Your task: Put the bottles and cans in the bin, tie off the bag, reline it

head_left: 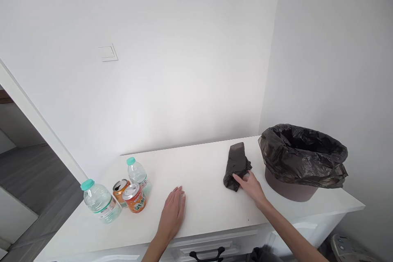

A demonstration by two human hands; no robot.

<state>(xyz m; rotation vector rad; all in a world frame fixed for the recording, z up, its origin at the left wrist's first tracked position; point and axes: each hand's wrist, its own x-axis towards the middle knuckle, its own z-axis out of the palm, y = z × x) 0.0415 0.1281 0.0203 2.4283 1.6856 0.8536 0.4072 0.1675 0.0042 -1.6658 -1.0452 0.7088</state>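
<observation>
My left hand (172,213) lies flat on the white cabinet top (201,184), fingers stretched out and holding nothing. To its left stand two orange drink cans, one in front (136,199) and an opened one (120,188) behind it. Beside the cans are a large clear plastic bottle (102,204) with a teal cap and a similar bottle (138,172) farther back. My right hand (253,188) pinches the near right edge of a folded black plastic bag (236,163), which rests on the cabinet top.
At the right end stands a brown trash bin (287,189), its rim covered by a black liner (296,166). White walls (196,69) rise behind and to the right. A dark drawer handle (207,256) juts from the cabinet front. Part of a grey-white object (348,247) shows at lower right.
</observation>
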